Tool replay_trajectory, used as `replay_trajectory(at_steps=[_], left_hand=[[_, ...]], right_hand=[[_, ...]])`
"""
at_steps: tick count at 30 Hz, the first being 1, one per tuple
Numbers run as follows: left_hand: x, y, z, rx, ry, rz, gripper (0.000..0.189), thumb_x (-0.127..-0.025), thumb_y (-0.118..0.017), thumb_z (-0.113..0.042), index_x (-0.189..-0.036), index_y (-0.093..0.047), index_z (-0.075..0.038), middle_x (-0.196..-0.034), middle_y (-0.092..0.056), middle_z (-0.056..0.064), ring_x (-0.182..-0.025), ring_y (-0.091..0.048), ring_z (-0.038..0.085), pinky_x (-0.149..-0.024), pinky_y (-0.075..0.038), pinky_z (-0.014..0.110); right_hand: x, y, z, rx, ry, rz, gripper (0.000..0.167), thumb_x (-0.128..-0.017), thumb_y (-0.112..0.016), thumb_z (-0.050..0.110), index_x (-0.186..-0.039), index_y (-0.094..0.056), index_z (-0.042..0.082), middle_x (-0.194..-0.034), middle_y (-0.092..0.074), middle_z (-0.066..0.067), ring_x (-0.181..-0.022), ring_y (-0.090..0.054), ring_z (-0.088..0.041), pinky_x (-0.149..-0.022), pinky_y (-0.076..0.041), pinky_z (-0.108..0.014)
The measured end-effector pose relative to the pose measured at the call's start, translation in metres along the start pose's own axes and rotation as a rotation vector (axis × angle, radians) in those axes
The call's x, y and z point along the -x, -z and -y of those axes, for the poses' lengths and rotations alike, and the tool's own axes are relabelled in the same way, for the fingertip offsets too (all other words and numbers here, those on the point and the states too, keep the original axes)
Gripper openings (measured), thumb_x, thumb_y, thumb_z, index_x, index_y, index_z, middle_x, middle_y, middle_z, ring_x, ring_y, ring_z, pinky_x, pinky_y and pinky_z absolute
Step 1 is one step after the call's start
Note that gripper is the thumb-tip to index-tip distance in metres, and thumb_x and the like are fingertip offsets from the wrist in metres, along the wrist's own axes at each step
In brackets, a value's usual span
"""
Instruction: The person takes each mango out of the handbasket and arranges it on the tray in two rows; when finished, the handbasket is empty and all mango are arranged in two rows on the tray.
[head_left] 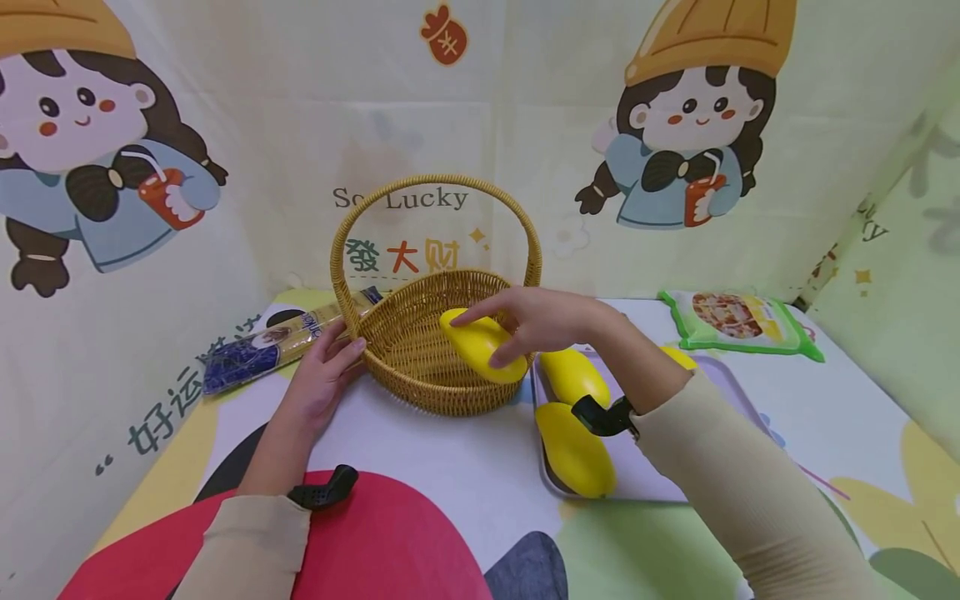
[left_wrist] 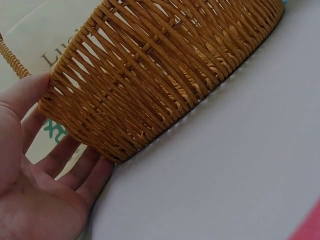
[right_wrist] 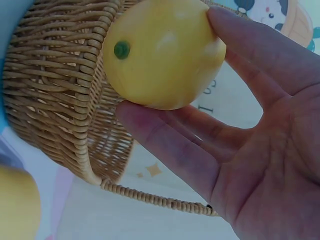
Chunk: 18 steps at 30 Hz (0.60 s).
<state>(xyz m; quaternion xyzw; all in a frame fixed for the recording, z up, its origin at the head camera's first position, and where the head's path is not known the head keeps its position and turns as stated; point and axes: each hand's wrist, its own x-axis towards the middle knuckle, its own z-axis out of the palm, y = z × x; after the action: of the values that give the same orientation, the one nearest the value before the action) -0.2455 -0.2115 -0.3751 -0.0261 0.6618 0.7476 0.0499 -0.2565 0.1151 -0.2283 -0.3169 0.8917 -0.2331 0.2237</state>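
A wicker basket [head_left: 420,392] with a tall hoop handle stands in the middle of the table. At its left end, my left hand [head_left: 324,379] grips the side, thumb at the rim and fingers along the outer wall [left_wrist: 130,85]. Over the basket's right part, my right hand [head_left: 536,321] holds a yellow mango [head_left: 480,346] between thumb and fingers. Its green stem end [right_wrist: 122,49] faces the right wrist camera. Beneath the right forearm lies a light purple tray [head_left: 660,467] with one mango [head_left: 573,379] behind another mango [head_left: 576,450].
Left of the basket lies a blue and gold packet [head_left: 270,342], partly behind the left hand. A green-edged bag [head_left: 738,321] is at the back right. Beyond the right forearm, a further yellow piece [head_left: 681,358] shows in the tray. Printed cloth [head_left: 555,150] hangs behind the table.
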Motion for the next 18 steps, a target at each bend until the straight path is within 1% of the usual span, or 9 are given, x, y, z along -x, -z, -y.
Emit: replay_trajectory(at_steps=[5, 6, 8, 12, 15, 18], left_hand=[[0.0, 0.0, 0.0, -0.004, 0.0, 0.0, 0.072, -0.107, -0.057, -0.027, -0.167, -0.016, -0.028, -0.171, -0.025, 0.01, -0.153, -0.036, 0.026, -0.126, -0.034, 0.042], [0.0, 0.0, 0.0, -0.006, 0.0, -0.001, 0.072, -0.107, -0.057, -0.027, -0.167, -0.017, -0.028, -0.171, -0.025, 0.01, -0.152, -0.036, 0.026, -0.126, -0.034, 0.042], [0.0, -0.001, 0.0, -0.007, 0.0, -0.002, 0.072, -0.107, -0.058, -0.028, -0.167, -0.017, -0.028, -0.171, -0.025, 0.01, -0.152, -0.036, 0.026, -0.126, -0.033, 0.042], [0.0, -0.001, 0.002, -0.007, 0.002, -0.004, 0.071, -0.107, -0.057, -0.028, -0.167, -0.018, -0.029, -0.17, -0.026, 0.01, -0.152, -0.036, 0.026, -0.126, -0.033, 0.043], [0.0, -0.001, 0.002, -0.009, 0.004, -0.005, 0.071, -0.107, -0.057, -0.027, -0.167, -0.019, -0.029, -0.17, -0.026, 0.01, -0.152, -0.037, 0.026, -0.126, -0.034, 0.043], [0.0, 0.0, 0.001, -0.014, 0.005, -0.006, 0.071, -0.107, -0.058, -0.028, -0.167, -0.02, -0.029, -0.171, -0.026, 0.009, -0.153, -0.036, 0.026, -0.126, -0.033, 0.043]], right_hand=[[0.011, -0.002, 0.0, 0.016, 0.022, 0.0, 0.062, -0.092, -0.076, 0.016, -0.147, -0.057, 0.04, -0.155, -0.049, 0.002, -0.129, -0.05, -0.024, -0.108, -0.047, -0.047], [0.013, -0.002, -0.001, 0.02, 0.024, -0.004, 0.062, -0.092, -0.076, 0.017, -0.146, -0.058, 0.04, -0.153, -0.05, 0.003, -0.127, -0.051, -0.024, -0.106, -0.048, -0.046], [0.017, -0.002, -0.003, 0.04, 0.038, -0.017, 0.062, -0.092, -0.076, 0.018, -0.146, -0.058, 0.04, -0.144, -0.056, 0.003, -0.12, -0.053, -0.024, -0.099, -0.049, -0.043], [0.031, -0.001, -0.005, 0.052, 0.033, -0.043, 0.062, -0.091, -0.077, 0.018, -0.145, -0.058, 0.041, -0.144, -0.056, 0.002, -0.121, -0.055, -0.025, -0.1, -0.05, -0.046], [0.042, 0.0, -0.006, 0.049, 0.034, -0.056, 0.062, -0.091, -0.077, 0.017, -0.147, -0.058, 0.039, -0.156, -0.048, -0.001, -0.133, -0.053, -0.03, -0.11, -0.048, -0.054], [0.052, 0.001, -0.009, 0.054, 0.045, -0.068, 0.062, -0.091, -0.077, 0.017, -0.148, -0.058, 0.036, -0.156, -0.049, -0.002, -0.133, -0.053, -0.031, -0.109, -0.05, -0.055]])
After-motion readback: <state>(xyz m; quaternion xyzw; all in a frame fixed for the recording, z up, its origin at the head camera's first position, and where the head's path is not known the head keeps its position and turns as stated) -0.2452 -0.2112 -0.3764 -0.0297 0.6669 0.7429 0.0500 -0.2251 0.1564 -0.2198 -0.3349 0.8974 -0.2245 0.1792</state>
